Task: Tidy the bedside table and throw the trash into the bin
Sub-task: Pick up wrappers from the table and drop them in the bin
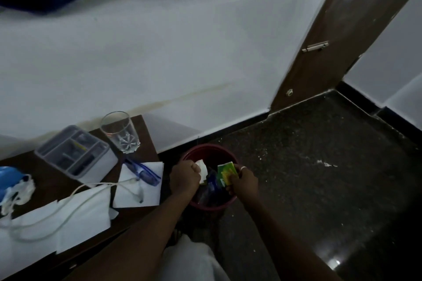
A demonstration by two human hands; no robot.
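Note:
A dark red bin (225, 203) stands on the floor right of the brown bedside table (57, 183). Both hands hover over its mouth. My left hand (185, 177) is closed around a crumpled white tissue (202, 167). A green and yellow wrapper (226, 173) is gripped in my right hand (243, 180), which wears a ring. Dark and blue trash lies inside the bin. On the table sit a clear glass (121, 132), a grey organiser tray (75, 153), a blue pen (142, 172) on a white napkin (137, 187), and a white cable (68, 207).
A blue face mask (13, 183) lies at the table's left edge, with more white paper (75, 219) in front. A white wall runs behind. A brown door frame (319, 48) rises at right. Dark speckled floor (319, 166) spreads right of the bin.

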